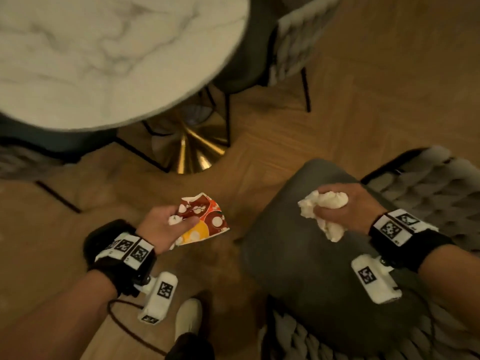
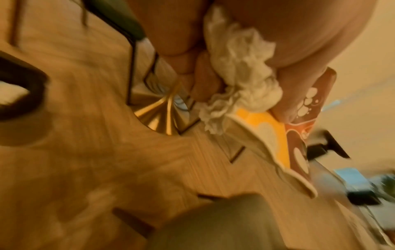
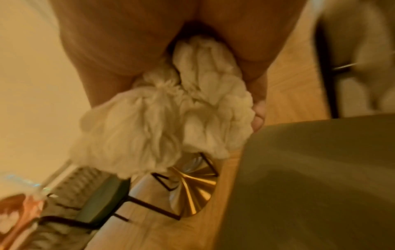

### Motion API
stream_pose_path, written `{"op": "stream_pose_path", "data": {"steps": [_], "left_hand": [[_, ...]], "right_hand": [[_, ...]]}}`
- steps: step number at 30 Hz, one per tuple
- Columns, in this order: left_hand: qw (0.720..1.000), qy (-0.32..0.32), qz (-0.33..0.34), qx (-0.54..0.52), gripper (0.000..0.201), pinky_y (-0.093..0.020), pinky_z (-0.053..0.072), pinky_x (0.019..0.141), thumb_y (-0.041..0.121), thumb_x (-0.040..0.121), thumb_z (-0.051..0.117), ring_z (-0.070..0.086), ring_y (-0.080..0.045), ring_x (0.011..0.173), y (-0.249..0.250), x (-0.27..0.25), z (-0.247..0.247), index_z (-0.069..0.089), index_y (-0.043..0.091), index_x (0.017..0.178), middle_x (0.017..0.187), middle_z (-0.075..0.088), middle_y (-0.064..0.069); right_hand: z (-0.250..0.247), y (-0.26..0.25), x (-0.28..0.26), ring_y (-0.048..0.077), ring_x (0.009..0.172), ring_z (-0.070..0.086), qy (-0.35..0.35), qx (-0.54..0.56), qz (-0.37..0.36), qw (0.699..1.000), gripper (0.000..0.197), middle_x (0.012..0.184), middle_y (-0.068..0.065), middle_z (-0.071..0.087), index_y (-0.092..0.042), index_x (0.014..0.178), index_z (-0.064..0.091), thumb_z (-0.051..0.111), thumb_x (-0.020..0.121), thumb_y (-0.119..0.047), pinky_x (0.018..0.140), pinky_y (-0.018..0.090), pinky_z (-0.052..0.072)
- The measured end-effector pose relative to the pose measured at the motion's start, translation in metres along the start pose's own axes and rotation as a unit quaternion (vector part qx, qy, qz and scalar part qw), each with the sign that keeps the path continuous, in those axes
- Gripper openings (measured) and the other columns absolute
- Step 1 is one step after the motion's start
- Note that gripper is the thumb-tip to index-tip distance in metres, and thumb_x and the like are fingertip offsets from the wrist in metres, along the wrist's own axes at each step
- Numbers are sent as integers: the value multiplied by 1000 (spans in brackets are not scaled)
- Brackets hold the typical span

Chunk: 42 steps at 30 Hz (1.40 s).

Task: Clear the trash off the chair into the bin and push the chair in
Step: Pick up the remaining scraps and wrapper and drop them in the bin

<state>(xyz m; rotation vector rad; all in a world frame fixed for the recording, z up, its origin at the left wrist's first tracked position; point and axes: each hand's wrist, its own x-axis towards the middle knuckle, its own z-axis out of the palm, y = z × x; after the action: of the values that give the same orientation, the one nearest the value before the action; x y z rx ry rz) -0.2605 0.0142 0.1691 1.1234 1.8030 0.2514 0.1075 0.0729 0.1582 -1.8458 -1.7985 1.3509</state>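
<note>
Beside the marble table, the grey chair sits under my right hand, fist closed around crumpled tissue; my left hand pinches a patterned wrapper and tissue.

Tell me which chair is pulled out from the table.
The chair under the right hand stands clear of the table, seat fully exposed. The far chair and left chair are tucked under the tabletop.
</note>
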Motion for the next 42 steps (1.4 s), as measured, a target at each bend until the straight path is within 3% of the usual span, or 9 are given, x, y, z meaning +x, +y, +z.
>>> {"op": "stream_pose_path", "data": {"steps": [5,8,10,19,22,26,30,37,42], "left_hand": [[989,104,-109,-9,18,-42,53,89,39,80,71,68,-21,87,-137,-35,-116,70,27,94,95,75,-5],[976,138,-159,-53,32,-37,49,85,34,83,70,63,-22,88,-229,-34,-166,67,14,107,104,70,-7],[971,145,-187,-49,40,-33,41,80,33,86,67,55,-20,89,-292,-22,-187,61,8,117,107,64,-5],[964,120,-232,-42,56,-38,47,81,48,80,67,60,-34,101,-500,125,-185,58,10,120,118,63,-16],[969,91,-227,-37,63,-46,41,101,44,84,64,50,-38,119,-534,179,-155,46,6,132,136,49,-20],[978,69,-195,33,61,-43,45,94,55,82,59,52,-36,115,-560,225,-121,51,11,124,130,55,-17],[974,25,-211,74,86,-52,40,103,72,69,57,39,-36,128,-572,236,-114,33,23,136,146,35,-9],[988,105,-107,-33,53,-40,49,93,45,74,72,57,-24,109,-567,171,-133,53,22,118,120,61,-5],[985,112,-113,-65,40,-33,52,86,32,78,73,61,-14,99,-582,107,-139,59,22,114,110,65,2]], "right_hand": [[83,-128,12,-14,62,62,-28,62,-52,996,34,81,-13,66,-34,81,64,80,72,-6,55,2,47],[165,-181,17,-2,77,66,-50,74,-46,995,34,91,-10,70,-33,88,68,82,69,-8,70,10,53],[232,-204,20,4,75,67,-68,93,-35,993,33,86,-8,72,-26,92,70,81,69,-4,65,11,54],[483,-189,40,-1,76,69,-145,80,26,986,32,80,-6,77,-24,84,75,84,63,-1,64,6,50],[518,-161,48,-4,77,69,-169,55,37,983,33,80,-16,77,-28,78,77,82,64,1,65,3,48],[534,-129,53,-5,76,69,-166,27,74,983,34,80,-15,77,-24,81,75,81,65,4,63,3,48],[536,-118,60,-3,75,69,-160,25,113,980,33,80,-16,77,-24,84,74,80,67,4,60,5,49],[563,-167,97,5,83,68,-142,16,65,988,32,91,1,75,-19,98,73,81,70,-6,66,8,52],[653,-196,150,6,89,63,-165,-59,-94,980,41,95,-7,60,-28,104,68,81,65,-26,79,17,51]]}}
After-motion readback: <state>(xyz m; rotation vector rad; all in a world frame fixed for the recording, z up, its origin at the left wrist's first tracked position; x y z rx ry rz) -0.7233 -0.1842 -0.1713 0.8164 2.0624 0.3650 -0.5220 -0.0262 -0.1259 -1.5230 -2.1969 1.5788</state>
